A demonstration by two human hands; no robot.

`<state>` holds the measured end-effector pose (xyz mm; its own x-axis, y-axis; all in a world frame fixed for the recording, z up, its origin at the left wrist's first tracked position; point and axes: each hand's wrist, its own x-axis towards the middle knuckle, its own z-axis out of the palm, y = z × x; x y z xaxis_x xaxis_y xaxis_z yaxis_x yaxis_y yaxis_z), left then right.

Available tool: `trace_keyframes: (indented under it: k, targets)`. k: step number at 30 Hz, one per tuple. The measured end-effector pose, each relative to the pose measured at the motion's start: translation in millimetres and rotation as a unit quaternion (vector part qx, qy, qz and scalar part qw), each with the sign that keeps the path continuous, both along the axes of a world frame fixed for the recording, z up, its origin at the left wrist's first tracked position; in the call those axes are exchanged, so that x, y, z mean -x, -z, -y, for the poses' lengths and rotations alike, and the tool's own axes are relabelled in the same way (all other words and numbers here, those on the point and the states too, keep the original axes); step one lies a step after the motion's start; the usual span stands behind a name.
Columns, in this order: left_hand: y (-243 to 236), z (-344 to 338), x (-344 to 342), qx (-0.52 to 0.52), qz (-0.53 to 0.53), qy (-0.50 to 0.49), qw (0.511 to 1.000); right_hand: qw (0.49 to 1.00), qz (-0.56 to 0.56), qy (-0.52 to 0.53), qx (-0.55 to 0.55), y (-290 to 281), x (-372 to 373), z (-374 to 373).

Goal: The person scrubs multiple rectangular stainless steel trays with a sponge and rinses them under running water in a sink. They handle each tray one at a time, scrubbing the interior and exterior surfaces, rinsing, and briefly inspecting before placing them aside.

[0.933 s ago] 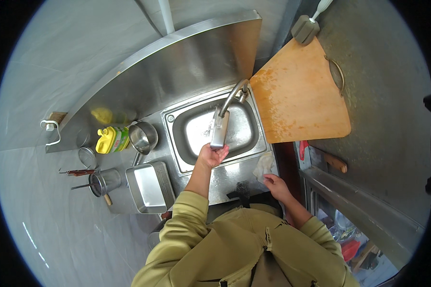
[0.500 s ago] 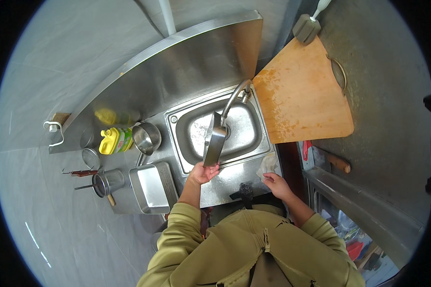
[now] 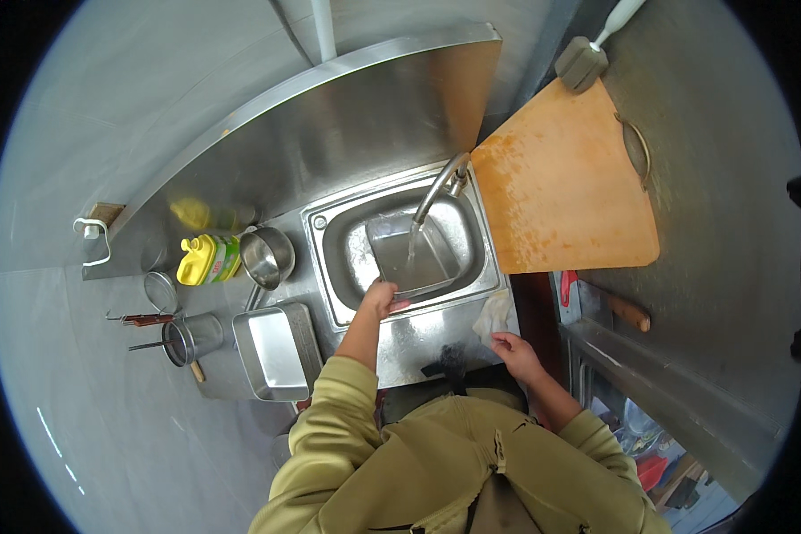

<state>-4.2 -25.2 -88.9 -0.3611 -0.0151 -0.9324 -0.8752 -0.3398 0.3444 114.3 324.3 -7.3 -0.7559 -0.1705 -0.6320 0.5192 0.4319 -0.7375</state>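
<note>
In the sink a rectangular stainless steel pan lies tilted, its inside turned up under a stream of water from the curved faucet. My left hand is closed on the pan's near left corner. At the right end of the steel counter, my right hand has its fingers closed at the lower end of a pale, crumpled cloth. How firmly they pinch it is partly hidden.
Left of the sink stand a steel saucepan, a yellow jug, another rectangular pan and a steel cylinder. A wooden board lies right, with a grey-headed brush at its far end. A wooden-handled tool sits nearer.
The pan has turned from standing on edge to lying more face up in the sink, and water now runs visibly into it. My left hand moved slightly away from me; the right stays by the cloth.
</note>
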Motion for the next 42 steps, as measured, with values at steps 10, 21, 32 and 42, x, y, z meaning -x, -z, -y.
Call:
trace_keyframes:
  k: [10,21,32,42]
  targets:
    - [-17,-43,42,0.479,-0.090,0.290,0.824,0.999,0.034,0.022,0.009,0,-4,-9]
    - [-97,-26,51,0.533,-0.139,0.383,0.741,0.971,0.026,0.198,0.134,77,155,87]
    - [-217,20,-66,0.703,-0.261,0.252,0.611,0.970,-0.056,0.059,-0.230,120,338,174]
    - [-226,46,-237,0.563,-0.279,-0.262,0.733,0.944,-0.066,0.319,0.056,208,344,158]
